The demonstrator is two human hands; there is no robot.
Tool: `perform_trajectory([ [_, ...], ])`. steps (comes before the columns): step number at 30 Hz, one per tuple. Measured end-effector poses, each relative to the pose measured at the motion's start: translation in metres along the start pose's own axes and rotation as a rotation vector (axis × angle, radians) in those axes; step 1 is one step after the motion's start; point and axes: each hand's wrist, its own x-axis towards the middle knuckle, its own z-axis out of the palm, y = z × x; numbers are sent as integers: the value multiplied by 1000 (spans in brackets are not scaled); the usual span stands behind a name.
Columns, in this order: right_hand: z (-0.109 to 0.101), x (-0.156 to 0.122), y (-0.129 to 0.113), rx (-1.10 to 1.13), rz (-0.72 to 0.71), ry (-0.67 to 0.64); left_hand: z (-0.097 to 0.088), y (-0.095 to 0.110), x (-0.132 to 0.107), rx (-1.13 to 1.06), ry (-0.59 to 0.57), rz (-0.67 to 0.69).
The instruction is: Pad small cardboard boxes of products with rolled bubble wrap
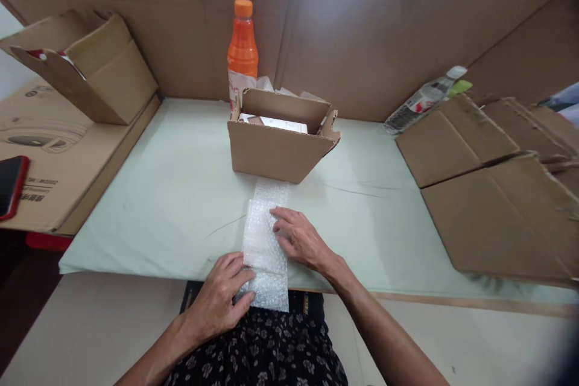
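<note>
A strip of clear bubble wrap (266,217) lies on the pale green table (181,193), running from the near edge toward a small open cardboard box (275,148). My left hand (219,298) rests at the strip's near end, its fingers curled over the wrap where it hangs off the table edge. My right hand (298,238) lies flat on the strip's right side, fingers stretched out and pressing it down. The box holds white papers or cards.
An orange drink bottle (243,48) stands behind the box. Flattened cardboard boxes (488,193) are stacked at the right, with a clear water bottle (425,99) lying behind them. At the left are an open carton (85,66) and a red phone (11,184).
</note>
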Motion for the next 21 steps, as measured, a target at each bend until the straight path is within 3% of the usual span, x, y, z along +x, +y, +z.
perform_trajectory([
  [7, 4, -5, -7, -77, -25, 2, -13, -11, -19, 18, 157, 26],
  [11, 7, -6, -20, -140, -85, 0, -20, -16, -27, 238, 12, 74],
  [15, 17, -7, -21, -26, -202, -57, -14, -15, -20, 312, -89, 145],
  [18, 24, -7, -17, 38, -202, -37, -9, -13, -12, 341, -79, 168],
  [21, 27, -6, -16, 74, -184, -23, -5, -10, -8, 317, 20, 226],
])
